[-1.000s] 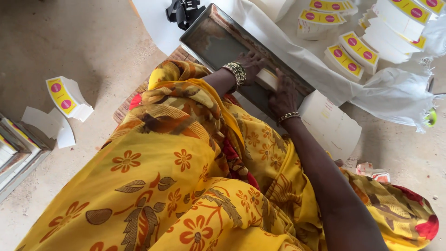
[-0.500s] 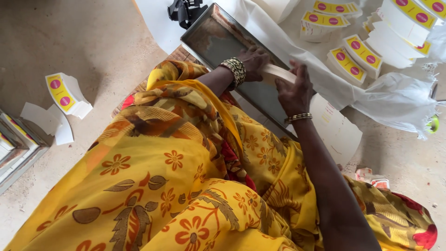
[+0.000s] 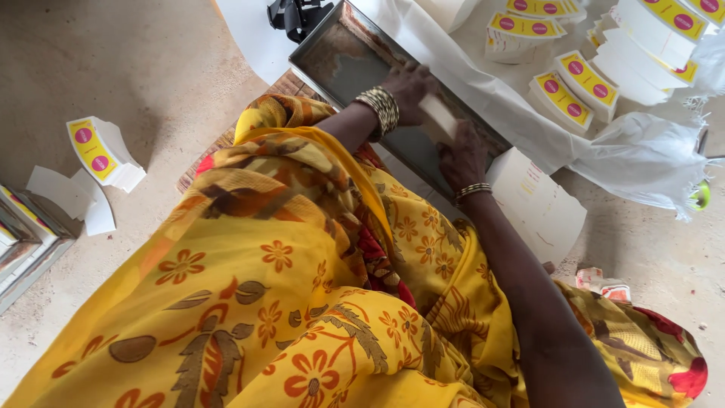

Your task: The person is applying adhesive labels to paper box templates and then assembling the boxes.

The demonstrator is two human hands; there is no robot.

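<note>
1. Head view, looking down: nearest me is my lap in yellow flowered cloth (image 3: 302,302), which fills the lower middle of the scene.
2. Past it, my right hand (image 3: 462,155) lies palm down, fingers fairly closed, pressing on the near end of a small white folded carton (image 3: 439,115).
3. My left hand (image 3: 408,89), with stacked bangles (image 3: 380,109) at the wrist, is curled over the carton's far end, so both hands clamp the same piece and sit close together, nearly touching.
4. That carton rests on a flat grey metal tray (image 3: 343,57); its long axis runs from far left to near right, in line with the tray's long side.
5. Just right of my right wrist lies a flat white card sheet (image 3: 540,200), on the floor.
6. Farther right, stacks of yellow-labelled cartons (image 3: 563,98) sit on a white plastic sheet (image 3: 642,155).
7. Well apart on the left, another small stack of labelled cartons (image 3: 102,151) stands on the floor.
</note>
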